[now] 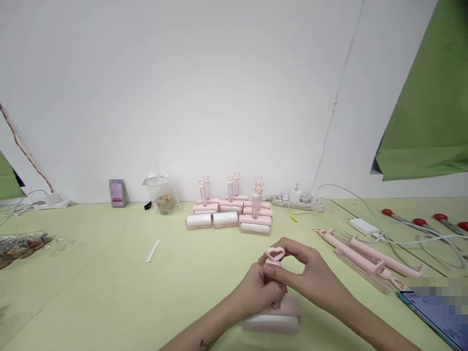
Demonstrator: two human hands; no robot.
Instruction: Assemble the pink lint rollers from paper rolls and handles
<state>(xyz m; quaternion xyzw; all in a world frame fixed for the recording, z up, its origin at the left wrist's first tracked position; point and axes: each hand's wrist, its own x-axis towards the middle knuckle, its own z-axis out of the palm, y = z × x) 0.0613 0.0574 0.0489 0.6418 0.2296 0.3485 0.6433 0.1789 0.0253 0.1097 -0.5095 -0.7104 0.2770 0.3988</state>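
Note:
A pink lint roller point(275, 314) with a heart-shaped loop point(275, 253) at the top of its handle stands upright on the pale green table point(109, 292), near the front. My left hand point(261, 288) is closed round its handle. My right hand point(305, 273) is closed too, pinching the handle just under the heart loop. The roller's white roll at the bottom is blurred.
Several finished pink rollers point(234, 207) stand stacked at the back by the wall, with white rolls point(212, 220) in front. Loose pink handles point(365, 256) lie to the right, beside a power strip point(298, 201), cables, a phone point(438, 312) and red-tipped tools point(420, 222). A plastic bag point(163, 194) sits back left.

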